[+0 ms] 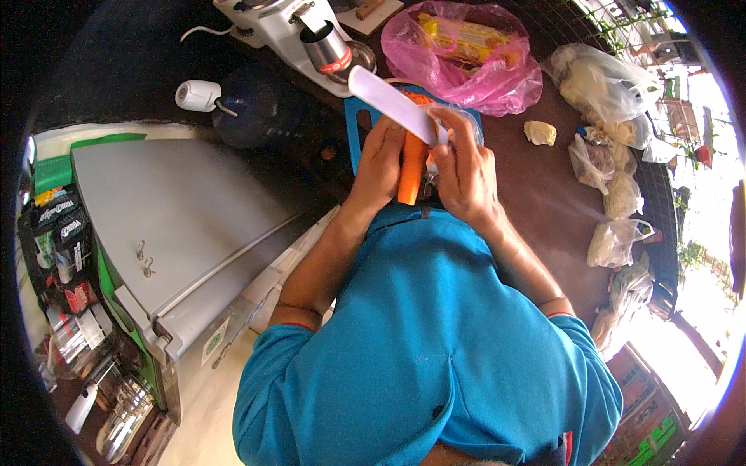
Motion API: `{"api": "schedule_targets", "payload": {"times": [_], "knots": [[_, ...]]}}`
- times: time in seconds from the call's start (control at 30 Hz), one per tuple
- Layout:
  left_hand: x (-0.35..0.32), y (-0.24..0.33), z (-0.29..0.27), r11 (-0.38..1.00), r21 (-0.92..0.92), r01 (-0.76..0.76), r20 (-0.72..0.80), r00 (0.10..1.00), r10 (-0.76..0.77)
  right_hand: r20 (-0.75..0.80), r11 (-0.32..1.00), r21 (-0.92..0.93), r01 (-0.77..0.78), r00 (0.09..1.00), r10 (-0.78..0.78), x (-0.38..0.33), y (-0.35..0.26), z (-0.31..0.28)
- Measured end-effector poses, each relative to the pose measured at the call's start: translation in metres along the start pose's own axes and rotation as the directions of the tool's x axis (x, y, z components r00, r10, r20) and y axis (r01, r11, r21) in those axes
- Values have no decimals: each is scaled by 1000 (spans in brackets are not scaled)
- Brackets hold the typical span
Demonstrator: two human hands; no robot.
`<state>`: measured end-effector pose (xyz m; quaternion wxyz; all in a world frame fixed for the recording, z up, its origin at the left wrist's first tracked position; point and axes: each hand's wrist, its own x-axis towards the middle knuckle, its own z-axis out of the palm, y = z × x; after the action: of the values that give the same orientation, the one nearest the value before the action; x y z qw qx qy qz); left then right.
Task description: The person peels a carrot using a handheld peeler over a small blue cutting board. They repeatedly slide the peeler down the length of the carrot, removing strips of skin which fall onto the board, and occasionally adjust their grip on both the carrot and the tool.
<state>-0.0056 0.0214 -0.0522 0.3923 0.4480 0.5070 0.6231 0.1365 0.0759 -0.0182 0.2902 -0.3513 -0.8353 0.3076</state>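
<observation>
A peeled orange carrot (412, 172) is gripped in my left hand (378, 165), its blunt end pointing back toward me. My right hand (470, 175) is closed on a knife with a broad, pale blade (392, 102), which slants up to the left across the carrot's far end. Beneath both hands lies a blue cutting board (362, 116) with a handle slot. Orange carrot bits (420, 99) show just beyond the blade. A clear plastic bag (468, 124) is partly hidden behind my right hand.
Past the board stand a white machine (284, 35) with a metal cup (325, 50) and a pink bag (497, 85) holding a yellow packet. Several plastic bags (606, 85) line the right side near a pale lump (540, 133). A grey refrigerator (179, 202) stands left.
</observation>
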Motion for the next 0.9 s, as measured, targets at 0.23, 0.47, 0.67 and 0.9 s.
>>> {"api": "schedule_targets", "payload": {"times": [0.23, 0.47, 0.67, 0.9], "knots": [[-7, -34, -16, 914, -224, 338, -50, 933, -357, 177, 922, 162, -351, 930, 323, -12, 28, -7], [-23, -62, -26, 899, -179, 399, -89, 904, -419, 256, 896, -30, -443, 863, 435, -30, 62, 8], [-23, -65, -24, 886, -217, 410, -89, 895, -436, 246, 879, 31, -476, 856, 455, -32, 52, 3], [-18, -47, -10, 919, -211, 332, -7, 940, -341, 251, 983, 87, -163, 958, 137, -29, 24, 2]]}}
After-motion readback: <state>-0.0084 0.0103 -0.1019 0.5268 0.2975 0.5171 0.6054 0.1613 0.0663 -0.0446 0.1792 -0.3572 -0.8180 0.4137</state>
